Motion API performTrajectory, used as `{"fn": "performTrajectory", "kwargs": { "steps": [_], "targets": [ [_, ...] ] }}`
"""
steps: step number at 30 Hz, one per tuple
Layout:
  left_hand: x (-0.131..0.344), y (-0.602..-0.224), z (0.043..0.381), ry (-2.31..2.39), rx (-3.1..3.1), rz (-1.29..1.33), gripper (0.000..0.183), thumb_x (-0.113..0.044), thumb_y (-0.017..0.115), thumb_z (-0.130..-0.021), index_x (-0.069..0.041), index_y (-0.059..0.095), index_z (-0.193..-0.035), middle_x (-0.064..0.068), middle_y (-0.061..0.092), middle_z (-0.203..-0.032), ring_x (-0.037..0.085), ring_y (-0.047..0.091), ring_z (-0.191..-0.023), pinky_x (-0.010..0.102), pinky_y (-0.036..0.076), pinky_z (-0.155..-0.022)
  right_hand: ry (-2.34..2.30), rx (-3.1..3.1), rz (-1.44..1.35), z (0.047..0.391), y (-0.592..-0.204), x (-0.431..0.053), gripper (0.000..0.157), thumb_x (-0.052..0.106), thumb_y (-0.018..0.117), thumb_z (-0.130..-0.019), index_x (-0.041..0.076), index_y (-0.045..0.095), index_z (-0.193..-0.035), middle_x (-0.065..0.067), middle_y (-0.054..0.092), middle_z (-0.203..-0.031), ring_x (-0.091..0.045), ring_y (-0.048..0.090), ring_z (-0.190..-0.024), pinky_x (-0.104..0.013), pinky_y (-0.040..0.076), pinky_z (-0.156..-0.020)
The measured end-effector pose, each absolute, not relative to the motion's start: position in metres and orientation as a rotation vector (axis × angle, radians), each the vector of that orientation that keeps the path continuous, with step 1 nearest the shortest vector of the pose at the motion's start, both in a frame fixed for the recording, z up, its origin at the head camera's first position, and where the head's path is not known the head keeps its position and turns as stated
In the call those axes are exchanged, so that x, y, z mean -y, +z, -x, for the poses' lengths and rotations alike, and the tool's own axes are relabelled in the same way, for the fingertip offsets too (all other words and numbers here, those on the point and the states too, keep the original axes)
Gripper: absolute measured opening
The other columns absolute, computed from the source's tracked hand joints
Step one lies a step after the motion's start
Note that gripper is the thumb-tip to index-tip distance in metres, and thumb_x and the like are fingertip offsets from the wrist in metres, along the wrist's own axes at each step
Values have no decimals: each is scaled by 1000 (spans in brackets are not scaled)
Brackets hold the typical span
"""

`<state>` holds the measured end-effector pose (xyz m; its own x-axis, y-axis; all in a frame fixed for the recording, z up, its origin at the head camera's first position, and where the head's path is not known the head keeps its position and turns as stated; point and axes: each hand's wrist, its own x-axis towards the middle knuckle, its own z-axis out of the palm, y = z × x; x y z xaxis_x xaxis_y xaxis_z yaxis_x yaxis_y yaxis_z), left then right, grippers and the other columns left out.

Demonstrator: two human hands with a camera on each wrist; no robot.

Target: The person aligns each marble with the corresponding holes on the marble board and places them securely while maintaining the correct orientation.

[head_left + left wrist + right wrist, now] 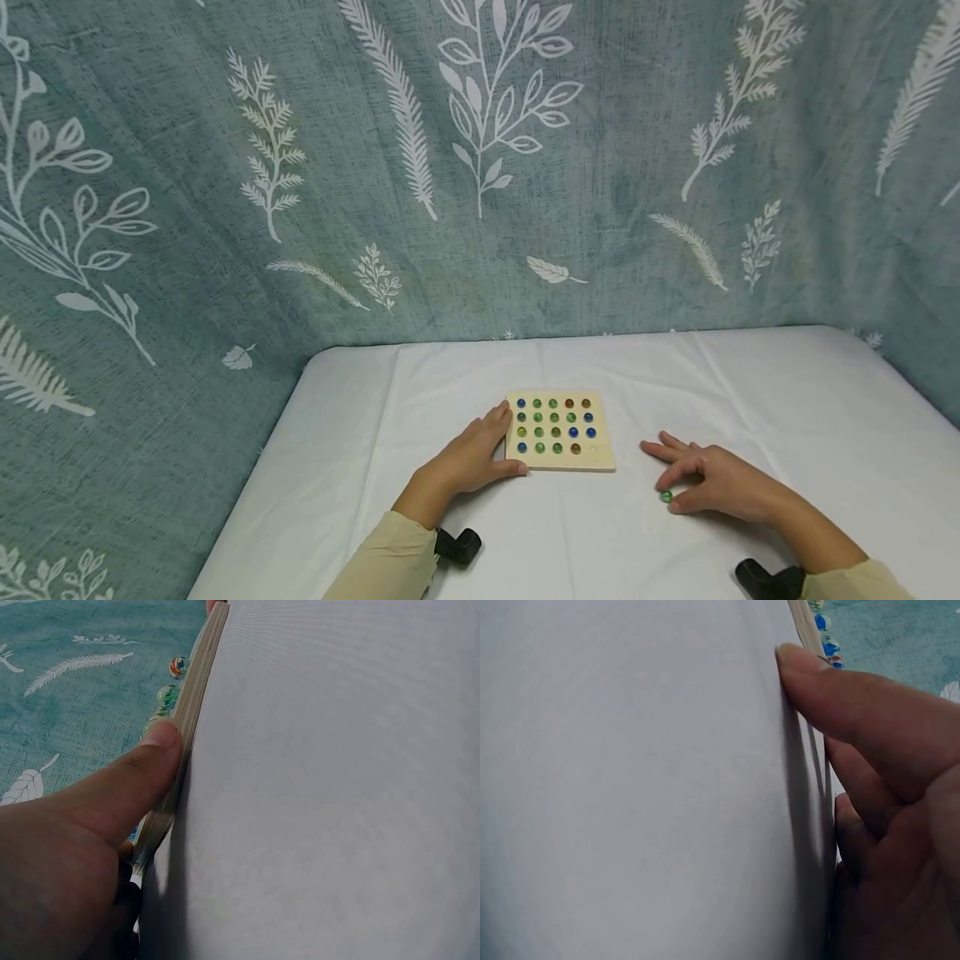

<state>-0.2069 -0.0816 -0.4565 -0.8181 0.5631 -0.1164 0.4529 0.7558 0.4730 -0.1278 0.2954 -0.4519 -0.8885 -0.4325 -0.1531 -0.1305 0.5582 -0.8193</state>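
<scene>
A square wooden board lies on the white cloth, holding rows of glass marbles in green, blue, amber and brown. At its near right corner one hollow is bare. My left hand rests at the board's left side, fingers along the left edge and thumb straight against the near edge. To the right of the board, low over the cloth, my right hand pinches a green marble between thumb and index finger; the other fingers stretch outward. The right wrist view hides this marble behind the thumb.
A white cloth covers the table. Behind it and at the sides hangs a blue-green curtain with white leaf prints. Each wrist carries a black camera mount, the left one and the right one, close to the cloth.
</scene>
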Motion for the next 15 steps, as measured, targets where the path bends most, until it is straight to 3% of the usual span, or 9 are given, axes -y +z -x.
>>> {"fn": "performTrajectory", "kwargs": {
  "steps": [2,5,6,7,8,9,12,15],
  "targets": [
    [82,-457,207,630,-2708,-797,97,-57,66,-87,-12,18,-159,-1,11,-166,18,16,-152,42,21,-124,-1256,-2454,464,129,-451,-295,26,35,80,-76,21,77,-98,-11,38,-155,27,8,-129,2,-6,-107],
    [82,-457,207,633,-2711,-788,97,-58,65,-87,-13,18,-159,-2,10,-166,21,17,-152,43,22,-124,-1247,-2464,485,129,-449,-295,25,34,80,-76,22,78,-98,-12,39,-154,16,7,-137,-36,-6,-123],
    [81,-457,207,637,-2709,-787,97,-59,65,-87,-13,18,-159,-2,10,-166,22,17,-152,43,22,-124,-1235,-2471,480,129,-449,-295,25,35,81,-76,23,78,-97,-12,39,-154,18,7,-136,-25,-6,-123],
    [81,-457,207,644,-2706,-785,97,-58,65,-87,-13,18,-159,-2,10,-166,22,17,-152,44,22,-123,-1225,-2480,474,129,-449,-295,25,36,81,-76,23,78,-97,-11,39,-154,17,7,-136,-26,-6,-123],
    [81,-457,207,648,-2704,-782,97,-58,65,-87,-13,19,-159,-1,11,-166,23,17,-152,44,23,-123,-1213,-2490,469,129,-449,-295,25,37,81,-76,24,78,-97,-11,40,-154,17,7,-136,-16,-4,-121],
    [81,-457,207,653,-2702,-780,97,-58,65,-87,-13,19,-159,-1,11,-166,23,17,-152,44,23,-123,-1209,-2503,477,128,-449,-294,24,37,80,-77,24,78,-97,-12,41,-153,11,7,-140,-29,-4,-125],
    [81,-456,206,654,-2694,-773,97,-58,66,-87,-12,19,-159,-1,11,-166,22,17,-152,44,22,-124,-1178,-2553,457,128,-449,-291,25,39,80,-76,26,78,-97,-9,43,-152,8,9,-143,-25,-2,-123],
    [81,-455,206,646,-2697,-768,97,-57,66,-87,-12,19,-158,-1,11,-166,20,16,-152,43,21,-124,-1162,-2636,445,131,-446,-281,25,40,81,-76,28,77,-97,-6,47,-151,-19,14,-152,-63,12,-117]
  ]
}}
